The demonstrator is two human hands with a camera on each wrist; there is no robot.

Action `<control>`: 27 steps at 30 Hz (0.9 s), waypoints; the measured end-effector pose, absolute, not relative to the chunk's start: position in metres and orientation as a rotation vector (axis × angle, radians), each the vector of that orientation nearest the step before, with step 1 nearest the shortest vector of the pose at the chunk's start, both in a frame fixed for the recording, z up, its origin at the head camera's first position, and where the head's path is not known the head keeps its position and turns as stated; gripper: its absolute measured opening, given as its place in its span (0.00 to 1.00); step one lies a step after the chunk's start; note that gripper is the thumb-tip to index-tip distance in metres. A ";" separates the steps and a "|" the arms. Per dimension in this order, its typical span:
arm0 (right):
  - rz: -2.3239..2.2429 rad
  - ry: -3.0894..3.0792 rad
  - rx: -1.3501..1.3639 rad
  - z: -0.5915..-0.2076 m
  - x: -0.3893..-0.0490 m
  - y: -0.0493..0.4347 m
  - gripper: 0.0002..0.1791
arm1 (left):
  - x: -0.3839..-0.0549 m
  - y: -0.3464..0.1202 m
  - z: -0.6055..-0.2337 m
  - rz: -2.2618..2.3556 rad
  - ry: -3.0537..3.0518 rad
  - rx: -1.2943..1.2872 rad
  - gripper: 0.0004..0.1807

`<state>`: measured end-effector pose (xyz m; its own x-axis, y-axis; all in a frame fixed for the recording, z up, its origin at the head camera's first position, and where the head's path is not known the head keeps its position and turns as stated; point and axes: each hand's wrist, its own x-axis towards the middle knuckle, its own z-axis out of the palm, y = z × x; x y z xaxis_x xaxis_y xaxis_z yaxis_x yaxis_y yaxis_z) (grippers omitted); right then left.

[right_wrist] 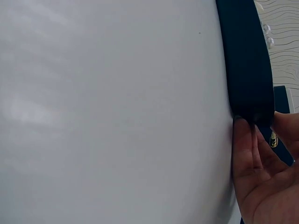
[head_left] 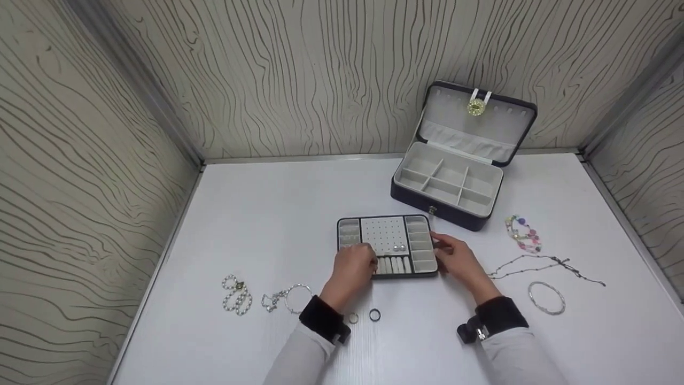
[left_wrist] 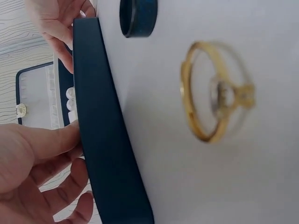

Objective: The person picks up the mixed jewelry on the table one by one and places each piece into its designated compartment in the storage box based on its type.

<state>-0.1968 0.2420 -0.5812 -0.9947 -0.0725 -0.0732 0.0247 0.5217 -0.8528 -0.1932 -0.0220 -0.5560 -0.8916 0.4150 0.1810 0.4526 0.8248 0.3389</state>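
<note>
A jewelry tray [head_left: 385, 235] with a dark rim and pale compartments lies on the table. My left hand [head_left: 352, 267] is over its front ring slots, thumb and forefinger brought together behind the front wall [left_wrist: 105, 126] in the left wrist view. The rim hides those fingertips, so I cannot tell whether they pinch anything. My right hand [head_left: 457, 259] grips the tray's right side, with the thumb near the top edge and fingers [right_wrist: 243, 144] against the side. Two pearl earrings [head_left: 399, 247] sit on the perforated panel. A gold ring [left_wrist: 189, 93] and a dark ring [head_left: 375, 315] lie in front.
Behind the tray stands an open jewelry box [head_left: 439, 202] with divided compartments. To the left are a pearl strand [head_left: 236, 299] and a bracelet [head_left: 298, 298]. A colorful beaded bracelet [head_left: 523, 235], a chain necklace [head_left: 566, 264] and a silver bangle [head_left: 546, 298] lie on the right.
</note>
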 end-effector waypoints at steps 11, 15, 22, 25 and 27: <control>-1.485 2.673 -0.060 -0.581 -0.197 0.242 0.24 | -0.193 -0.034 -0.553 -0.777 -2.968 -0.743 0.12; -1.503 2.643 -0.036 -0.580 -0.196 0.242 0.24 | -0.193 -0.042 -0.553 -0.904 -2.963 -0.732 0.13; -1.508 2.636 -0.029 -0.579 -0.195 0.242 0.24 | -0.184 -0.063 -0.548 -0.891 -2.923 -0.714 0.11; -1.488 2.643 -0.028 -0.579 -0.195 0.242 0.24 | -0.177 -0.071 -0.546 -0.876 -2.929 -0.731 0.10; -1.472 2.652 -0.028 -0.580 -0.195 0.242 0.24 | -0.171 -0.075 -0.544 -0.891 -2.953 -0.756 0.11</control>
